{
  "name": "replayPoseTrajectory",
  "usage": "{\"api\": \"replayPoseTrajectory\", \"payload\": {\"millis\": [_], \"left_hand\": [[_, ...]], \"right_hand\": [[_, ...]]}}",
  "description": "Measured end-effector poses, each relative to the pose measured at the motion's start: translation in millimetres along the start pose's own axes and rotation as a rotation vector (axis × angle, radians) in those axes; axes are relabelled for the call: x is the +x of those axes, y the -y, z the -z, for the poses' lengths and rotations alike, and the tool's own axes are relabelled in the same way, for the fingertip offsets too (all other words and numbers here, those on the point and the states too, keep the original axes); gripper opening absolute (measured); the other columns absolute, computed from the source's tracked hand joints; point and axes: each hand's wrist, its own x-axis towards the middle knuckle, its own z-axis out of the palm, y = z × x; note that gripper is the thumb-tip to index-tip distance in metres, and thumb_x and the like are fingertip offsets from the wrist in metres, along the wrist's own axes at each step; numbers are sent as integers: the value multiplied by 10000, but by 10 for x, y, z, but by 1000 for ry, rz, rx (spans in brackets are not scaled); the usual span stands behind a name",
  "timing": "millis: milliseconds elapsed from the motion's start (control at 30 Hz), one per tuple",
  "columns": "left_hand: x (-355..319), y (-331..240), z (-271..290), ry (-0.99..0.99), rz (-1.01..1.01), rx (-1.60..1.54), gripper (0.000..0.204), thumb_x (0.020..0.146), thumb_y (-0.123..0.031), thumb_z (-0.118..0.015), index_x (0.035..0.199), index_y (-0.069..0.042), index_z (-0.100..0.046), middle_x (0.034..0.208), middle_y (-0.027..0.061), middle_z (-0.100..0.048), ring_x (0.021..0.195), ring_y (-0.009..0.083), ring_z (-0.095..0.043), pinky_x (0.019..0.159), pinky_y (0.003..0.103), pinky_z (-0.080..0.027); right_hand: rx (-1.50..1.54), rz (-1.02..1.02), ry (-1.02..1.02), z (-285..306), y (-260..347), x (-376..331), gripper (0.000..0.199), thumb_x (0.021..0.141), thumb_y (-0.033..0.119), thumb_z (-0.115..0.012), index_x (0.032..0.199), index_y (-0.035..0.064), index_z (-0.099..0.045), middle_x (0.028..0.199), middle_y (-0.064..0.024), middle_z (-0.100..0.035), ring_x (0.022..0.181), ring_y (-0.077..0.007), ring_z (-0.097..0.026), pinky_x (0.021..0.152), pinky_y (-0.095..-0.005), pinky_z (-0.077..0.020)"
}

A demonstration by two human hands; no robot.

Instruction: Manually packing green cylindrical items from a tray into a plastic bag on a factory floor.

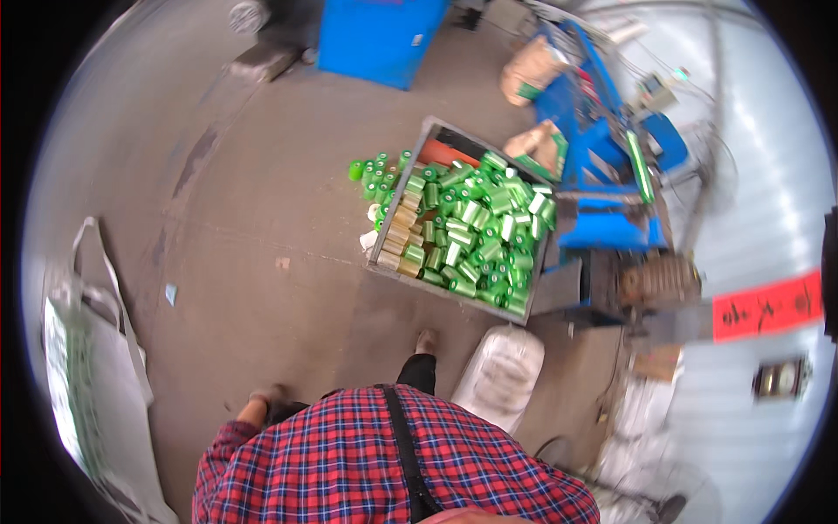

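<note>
My left hand [254, 410] hangs low beside my body, at the cuff of a red and blue plaid sleeve [234, 434]. It is small and blurred, and its fingers do not show clearly. Bare floor and one of my shoes are nearest to it. My right hand is out of sight. Ahead of me stands a grey-rimmed bin [458, 301] filled with green film rolls [476, 214], with several yellowish rolls [403, 229] along its left side. More small green rolls [375, 179] sit outside its left wall.
A blue machine [602, 157] stands right of the bin, paper sacks [534, 68] beside it. A white wrapped bundle [504, 371] lies close on my right. A white bag [96, 384] is at far left, a blue cabinet [375, 39] at the back. A fan [646, 480] stands lower right.
</note>
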Motion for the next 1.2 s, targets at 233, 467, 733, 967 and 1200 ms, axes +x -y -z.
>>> {"api": "replayPoseTrajectory", "payload": {"millis": [233, 467, 733, 967, 1200], "left_hand": [[718, -2488, -675, -133, 534, -1107, 232, 802, -268, -552, 967, -116, -615, 862, 99, -647, 697, 225, -615, 611, 336, -483], [1709, -3803, -439, -343, 688, -1540, 232, 800, -267, -555, 966, -114, -614, 847, 97, -647, 692, 230, -614, 613, 338, -481], [2597, -4523, -475, -481, 581, -1804, 232, 797, -265, -559, 964, -113, -614, 831, 95, -648, 687, 235, -613, 614, 339, -479], [3852, -4534, -695, -700, 206, -1894, 233, 795, -263, -563, 963, -111, -614, 816, 94, -649, 683, 239, -613, 616, 340, -477], [4512, -2664, -484, -1181, 852, -2034, 183, 812, -203, -521, 857, -32, -568, 717, 154, -604, 627, 302, -580, 589, 369, -455]], "right_hand": [[-15, 53, 851, 2271, 532, -479, 405, 799, 402, -522, 957, 43, -622, 864, -100, -643, 781, -257, -587, 713, -341, -453], [-249, -87, 1159, 2842, 257, -263, 336, 801, 356, -507, 874, 43, -603, 828, -116, -633, 742, -266, -588, 672, -356, -451], [-439, -154, 1404, 2979, 165, -21, 278, 803, 304, -489, 778, 42, -581, 786, -134, -621, 697, -277, -589, 624, -372, -448], [-756, 819, 1644, 1758, -60, 1064, 258, 805, 258, -474, 694, 42, -562, 750, -150, -611, 659, -286, -590, 582, -387, -445], [-1477, 219, 1012, 282, -157, 2047, 254, 768, 260, -517, 901, 54, -578, 817, -170, -612, 814, -331, -589, 717, -381, -448]]}}
